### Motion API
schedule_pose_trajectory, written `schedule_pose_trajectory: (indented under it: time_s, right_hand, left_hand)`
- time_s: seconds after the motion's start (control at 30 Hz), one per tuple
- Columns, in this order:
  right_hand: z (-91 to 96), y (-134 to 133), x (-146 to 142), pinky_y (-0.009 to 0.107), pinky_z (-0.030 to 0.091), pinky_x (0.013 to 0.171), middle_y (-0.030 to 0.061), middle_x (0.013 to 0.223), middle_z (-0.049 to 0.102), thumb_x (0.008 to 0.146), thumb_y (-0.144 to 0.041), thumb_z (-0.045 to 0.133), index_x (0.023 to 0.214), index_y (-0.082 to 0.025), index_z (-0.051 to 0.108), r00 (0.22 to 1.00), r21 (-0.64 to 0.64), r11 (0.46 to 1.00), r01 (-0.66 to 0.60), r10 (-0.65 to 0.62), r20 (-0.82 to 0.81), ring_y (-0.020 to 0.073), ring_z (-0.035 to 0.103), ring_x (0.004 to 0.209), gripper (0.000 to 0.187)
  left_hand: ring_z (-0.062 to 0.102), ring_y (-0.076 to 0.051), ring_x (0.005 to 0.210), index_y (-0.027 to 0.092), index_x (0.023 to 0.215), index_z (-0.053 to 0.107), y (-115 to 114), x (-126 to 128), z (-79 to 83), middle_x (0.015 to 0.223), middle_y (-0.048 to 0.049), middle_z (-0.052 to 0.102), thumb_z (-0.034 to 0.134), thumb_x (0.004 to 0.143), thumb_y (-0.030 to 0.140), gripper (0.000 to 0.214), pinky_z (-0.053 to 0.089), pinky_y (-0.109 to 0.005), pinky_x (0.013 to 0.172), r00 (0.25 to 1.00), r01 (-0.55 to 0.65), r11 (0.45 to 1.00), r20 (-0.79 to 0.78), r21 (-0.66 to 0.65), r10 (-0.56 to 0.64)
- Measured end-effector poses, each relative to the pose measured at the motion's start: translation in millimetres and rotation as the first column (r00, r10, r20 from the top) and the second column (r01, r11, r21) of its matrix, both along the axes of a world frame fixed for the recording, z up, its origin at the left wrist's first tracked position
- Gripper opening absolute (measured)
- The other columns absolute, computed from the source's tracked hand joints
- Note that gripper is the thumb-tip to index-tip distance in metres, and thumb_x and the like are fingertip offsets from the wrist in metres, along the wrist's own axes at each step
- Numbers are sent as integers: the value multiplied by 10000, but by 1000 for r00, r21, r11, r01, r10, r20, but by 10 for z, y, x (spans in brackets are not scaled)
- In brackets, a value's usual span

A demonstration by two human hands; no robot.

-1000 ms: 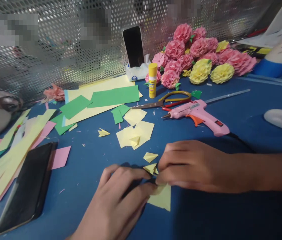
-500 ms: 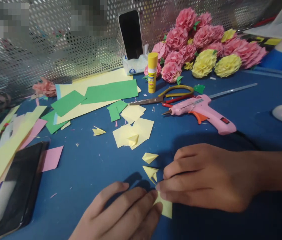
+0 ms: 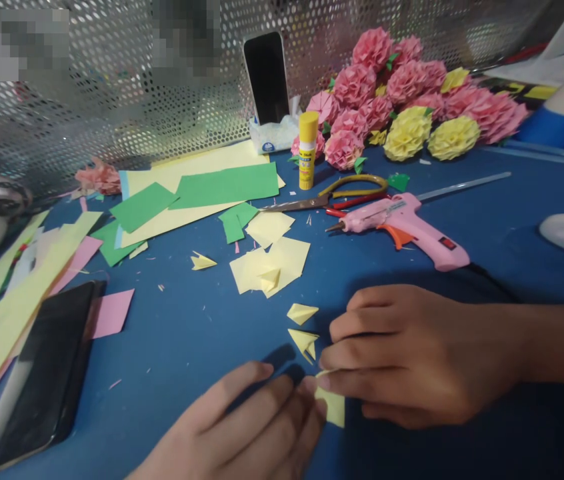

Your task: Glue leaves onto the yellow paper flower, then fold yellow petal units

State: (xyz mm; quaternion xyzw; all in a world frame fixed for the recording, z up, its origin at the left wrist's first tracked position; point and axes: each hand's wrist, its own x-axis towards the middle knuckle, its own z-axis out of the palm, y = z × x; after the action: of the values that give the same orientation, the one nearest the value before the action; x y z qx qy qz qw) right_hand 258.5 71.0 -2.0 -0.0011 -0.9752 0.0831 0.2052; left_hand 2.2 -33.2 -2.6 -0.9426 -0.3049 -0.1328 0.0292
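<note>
A small piece of yellow paper [image 3: 333, 408] lies on the blue tabletop at the bottom centre, partly covered by fingers. My left hand [image 3: 247, 423] grips its left edge, with the fingertips close together there. From the other side, my right hand [image 3: 412, 360] pinches the paper's upper edge, its fingers curled and the thumb mostly hidden beneath. Just beyond the fingertips sit two folded yellow paper pieces, a pointed one [image 3: 305, 343] and a smaller one [image 3: 303, 313]. Farther off are flat yellow squares [image 3: 289, 261] with another folded piece [image 3: 269, 277] on top.
A pink glue gun [image 3: 407, 223] lies beyond my right hand, near scissors [image 3: 312, 202] and a glue stick [image 3: 307, 150]. Pink paper flowers [image 3: 357, 83] are heaped behind. Green paper [image 3: 227, 185], paper strips [image 3: 37, 287] and a dark phone [image 3: 42, 373] occupy the left.
The view has shifted slightly. Both hands remain at the yellow paper, and the right fingers have moved a little along its upper edge, the lower ones spreading apart somewhat.
</note>
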Motion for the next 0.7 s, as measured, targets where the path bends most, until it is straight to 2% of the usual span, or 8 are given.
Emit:
schedule_pose_trajectory:
  time_s: [0.17, 0.27, 0.33, 0.4, 0.47, 0.53, 0.63, 0.7]
  right_hand:
    - [54, -153, -2, 354, 374, 708, 13, 851, 668, 1041, -239, 453, 1019, -140, 697, 988, 92, 984, 151, -154, 23, 164, 532, 800, 264]
    - [108, -237, 34, 376, 336, 681, 28, 814, 631, 1010, -175, 447, 894, -168, 695, 976, 154, 971, 185, -200, 88, 193, 495, 780, 273]
    - [145, -271, 62, 387, 318, 671, 44, 820, 624, 969, -143, 460, 787, -183, 667, 965, 178, 966, 189, -216, 150, 214, 478, 774, 279]
    - [176, -272, 76, 384, 301, 660, 47, 805, 608, 928, -128, 495, 723, -191, 629, 953, 191, 964, 182, -221, 207, 221, 462, 756, 252]
    - [188, -236, 68, 372, 289, 661, 37, 794, 592, 925, -141, 522, 732, -194, 611, 956, 206, 962, 176, -217, 196, 217, 454, 751, 220]
    - [170, -175, 42, 361, 289, 674, 28, 810, 589, 981, -209, 508, 785, -191, 604, 966, 218, 957, 191, -223, 134, 210, 454, 766, 219]
    - [101, -87, -7, 350, 298, 696, 46, 876, 603, 1049, -459, 407, 895, -178, 583, 968, 181, 962, 205, -226, 105, 215, 460, 801, 366]
    - [55, -61, -37, 339, 291, 695, 53, 919, 612, 1052, -453, 400, 945, -178, 565, 968, 139, 970, 201, -219, 125, 211, 463, 809, 338]
  left_hand:
    - [621, -127, 1189, 174, 1268, 648, 75, -117, 39, 1278, 41, 698, 252, 1072, 87, 450, 63, -361, 1277, 990, 130, 990, -67, 60, -126]
    - [674, -126, 1088, 161, 1181, 690, 105, -189, 36, 1148, 21, 752, 397, 1061, 158, 317, 290, -294, 1222, 982, 190, 977, -21, 96, -189]
    - [710, -119, 971, 171, 1077, 721, 113, -219, 34, 1051, 21, 778, 488, 1040, 217, 240, 462, -242, 1086, 980, 192, 974, 30, 120, -197]
    - [717, -107, 900, 179, 1019, 727, 126, -228, 44, 1004, 25, 787, 494, 1045, 252, 245, 514, -226, 1004, 982, 165, 976, 68, 140, -176]
    - [709, -96, 889, 163, 1010, 724, 157, -218, 67, 979, 26, 788, 470, 1061, 277, 283, 489, -233, 1021, 984, 131, 983, 99, 131, -145]
    - [699, -111, 870, 143, 1007, 723, 199, -194, 92, 922, 25, 783, 512, 1045, 300, 266, 461, -274, 1023, 969, 181, 978, 151, 106, -196]
    - [669, -145, 816, 129, 1029, 714, 244, -154, 112, 820, -5, 745, 551, 1023, 319, 250, 474, -328, 904, 943, 155, 988, 295, 19, -153]
    - [630, -143, 737, 133, 1061, 705, 241, -130, 110, 759, -10, 704, 541, 1026, 306, 241, 469, -328, 804, 935, 135, 991, 331, -3, -126]
